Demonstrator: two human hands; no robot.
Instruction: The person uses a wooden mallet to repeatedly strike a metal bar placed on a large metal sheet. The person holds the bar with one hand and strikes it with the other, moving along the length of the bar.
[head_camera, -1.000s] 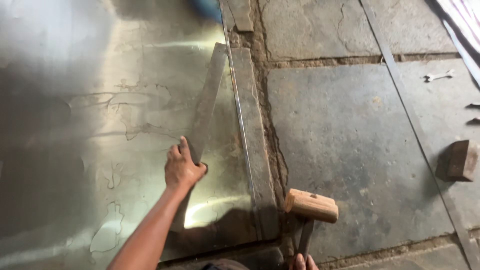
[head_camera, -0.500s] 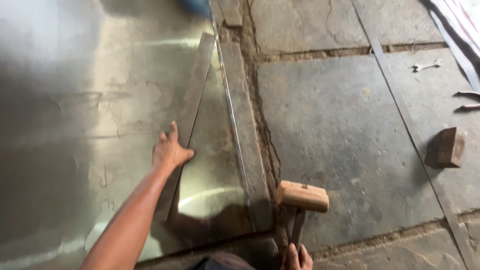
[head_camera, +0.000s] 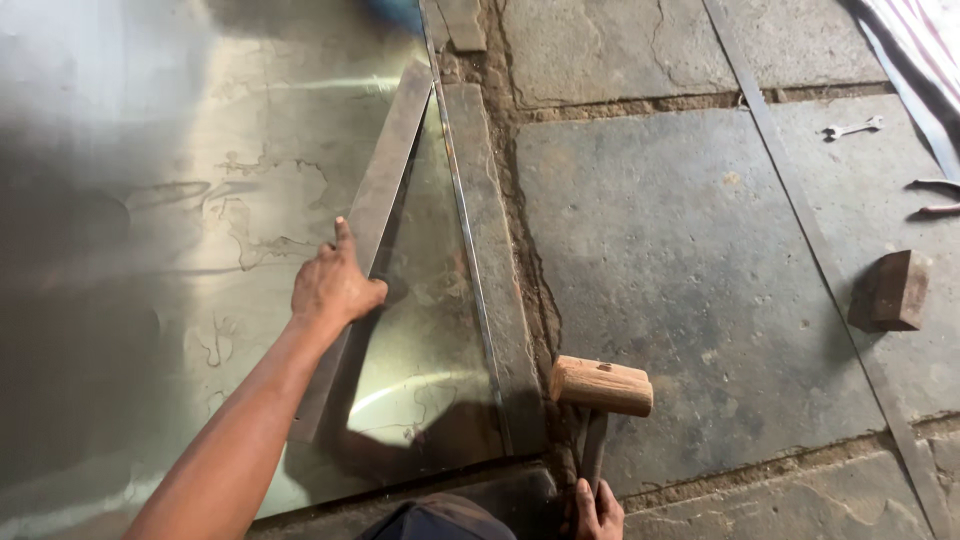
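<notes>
My left hand (head_camera: 333, 283) presses flat on a long flat steel bar (head_camera: 385, 180) that lies diagonally across a large shiny metal sheet (head_camera: 150, 200). My right hand (head_camera: 597, 510), at the bottom edge of the view, grips the handle of a wooden mallet (head_camera: 601, 386). The mallet's head hovers just right of the sheet's folded right edge (head_camera: 470, 260), which rests along a heavy steel rail (head_camera: 495, 230).
Stone floor slabs (head_camera: 690, 250) lie to the right, crossed by a thin metal strip (head_camera: 810, 240). A wooden block (head_camera: 895, 290) sits at the right, a small spanner (head_camera: 850, 128) farther back, and striped cloth (head_camera: 920, 40) in the top right corner.
My left hand has slid along the bar toward me and slightly left. The mallet has stayed low beside the sheet's edge, and the view has shifted a little.
</notes>
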